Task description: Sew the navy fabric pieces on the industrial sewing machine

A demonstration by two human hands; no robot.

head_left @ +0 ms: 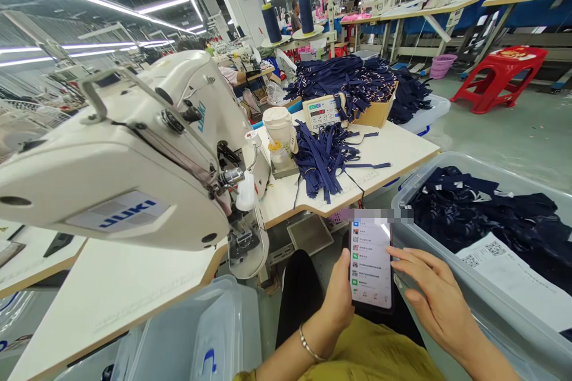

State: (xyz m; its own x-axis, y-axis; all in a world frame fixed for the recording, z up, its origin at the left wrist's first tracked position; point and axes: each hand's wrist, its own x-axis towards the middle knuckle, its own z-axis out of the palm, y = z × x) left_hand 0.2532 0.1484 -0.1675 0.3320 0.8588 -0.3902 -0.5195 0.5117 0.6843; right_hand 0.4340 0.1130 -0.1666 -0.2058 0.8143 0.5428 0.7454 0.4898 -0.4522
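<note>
My left hand [338, 293] is closed round the left edge of a phone [372, 268], which is upright above my lap with a list on its lit screen. My right hand [429, 286] is at the phone's right edge, fingers apart, fingertips at the screen's side; it holds nothing. Ahead, a heap of navy straps [322, 158] lies on the white sewing table [393, 146]. To the left looms a large white JUKI sewing machine [134, 190], its needle area beside the table edge.
A clear bin [504, 292] of dark fabric with a paper sheet [518, 277] stands at the right. Another translucent bin [170, 333] is below the machine. Behind are a control box [319, 113], a white cup [277, 125], thread cones [305, 13] and a red stool [500, 80].
</note>
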